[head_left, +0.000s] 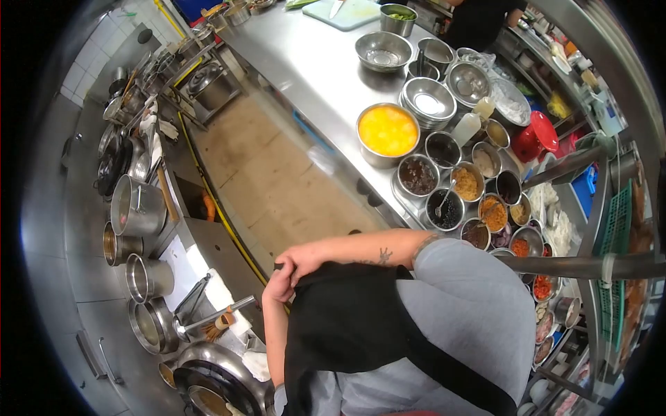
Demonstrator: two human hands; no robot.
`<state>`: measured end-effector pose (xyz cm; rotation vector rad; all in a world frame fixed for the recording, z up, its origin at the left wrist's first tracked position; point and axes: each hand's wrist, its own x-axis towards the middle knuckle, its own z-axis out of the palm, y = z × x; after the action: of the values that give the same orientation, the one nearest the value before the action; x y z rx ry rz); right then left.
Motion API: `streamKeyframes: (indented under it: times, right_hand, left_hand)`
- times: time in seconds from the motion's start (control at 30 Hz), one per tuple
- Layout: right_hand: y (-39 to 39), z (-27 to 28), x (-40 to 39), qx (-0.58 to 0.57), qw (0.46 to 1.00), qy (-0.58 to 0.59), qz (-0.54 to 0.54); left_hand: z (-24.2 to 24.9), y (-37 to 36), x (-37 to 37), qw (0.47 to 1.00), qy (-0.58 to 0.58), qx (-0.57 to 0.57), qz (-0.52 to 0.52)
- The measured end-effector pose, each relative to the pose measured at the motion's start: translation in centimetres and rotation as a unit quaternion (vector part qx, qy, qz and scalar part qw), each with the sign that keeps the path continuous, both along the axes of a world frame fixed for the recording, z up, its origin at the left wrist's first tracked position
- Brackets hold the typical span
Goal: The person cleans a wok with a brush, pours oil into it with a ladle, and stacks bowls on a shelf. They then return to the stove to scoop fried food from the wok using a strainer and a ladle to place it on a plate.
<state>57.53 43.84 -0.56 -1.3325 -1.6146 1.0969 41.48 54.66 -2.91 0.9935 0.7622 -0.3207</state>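
My right hand (pixel 306 258) and my left hand (pixel 278 282) meet in front of my body, pressed together. Both have their fingers closed on the gathered edge of my black apron (pixel 347 305), and a bit of dark cloth shows beside the fingers. The right forearm reaches across above the apron from a grey sleeve, while the left forearm comes up from below. Part of the fingers is hidden where the hands overlap.
A steel counter (pixel 291 55) holds a bowl of yellow liquid (pixel 388 130), several seasoning tins, stacked bowls (pixel 429 98) and a cutting board (pixel 340 12). On the left, the stove side carries a large pot (pixel 137 206) and a wok (pixel 215 367). Another person (pixel 479 28) stands across the counter.
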Motion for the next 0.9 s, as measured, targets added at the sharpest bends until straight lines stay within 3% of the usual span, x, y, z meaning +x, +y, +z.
streamKeyframes:
  times: [0.13, 0.23, 0.33, 0.43, 0.63, 0.73, 0.9]
  right_hand:
    - [-1.8, 1.4, -0.4, -0.053, 0.99, -0.102, -0.082]
    - [-2.2, 0.3, -0.5, -0.046, 0.986, -0.127, -0.099]
    - [-2.3, 0.1, -0.3, -0.032, 0.989, -0.086, -0.112]
    - [-1.1, -3.0, 0.1, -0.045, 0.997, -0.035, -0.056]
    - [-0.6, -5.3, 0.9, -0.07, 0.997, 0.038, 0.022]
    - [-1.0, -5.7, 1.4, -0.109, 0.988, 0.097, 0.042]
    - [-2.4, -5.3, 2.9, -0.216, 0.944, 0.242, 0.055]
  left_hand:
    - [3.1, -1.7, 1.0, 0.993, 0.025, 0.111, -0.038]
    - [4.0, -3.3, 2.0, 0.972, -0.036, 0.22, -0.075]
    - [6.1, -4.7, 2.8, 0.927, -0.03, 0.359, -0.106]
    - [6.0, -5.1, 3.1, 0.879, 0.033, 0.453, -0.146]
    - [5.3, -5.8, 3.4, 0.838, 0.02, 0.529, -0.135]
    - [5.7, -5.9, 3.6, 0.788, 0.032, 0.58, -0.202]
    - [5.2, -6.1, 3.6, 0.733, -0.092, 0.642, -0.204]
